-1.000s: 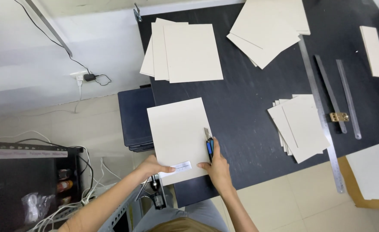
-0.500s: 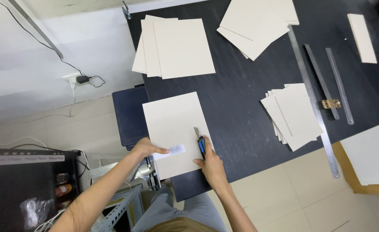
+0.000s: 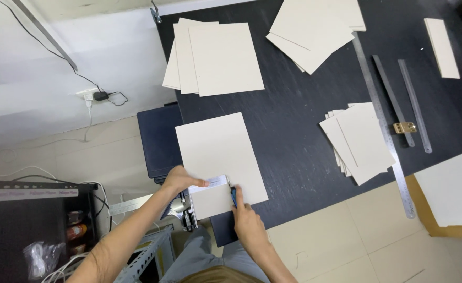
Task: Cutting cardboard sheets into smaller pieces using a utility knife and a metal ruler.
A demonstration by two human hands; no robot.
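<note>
I see the cream board (image 3: 221, 157) lying flat on the black table (image 3: 294, 131), at the table's near left corner, its near edge sticking out past the table edge. My left hand (image 3: 181, 178) presses down on the board's near left part, fingers stretched flat toward a small white slip (image 3: 214, 182) that lies on the board; the fingertips touch the slip's left end and the hand grips nothing. My right hand (image 3: 246, 220) is closed around a blue utility knife (image 3: 233, 196) (only the handle's upper part shows above the fingers), and the knife's tip sits on the board just beside the slip's right end.

Farther up the table from the board lies a stack of cream sheets (image 3: 215, 57), with a second fanned stack (image 3: 314, 31) to the right of that. Well to the right of the board is a smaller pile of cream sheets (image 3: 359, 141), and beyond it a long steel ruler (image 3: 380, 118) and two shorter metal rulers (image 3: 411, 102) with a small brass hinge (image 3: 404, 127) between them. A narrow cream strip (image 3: 441, 47) lies at the table's far right.
</note>
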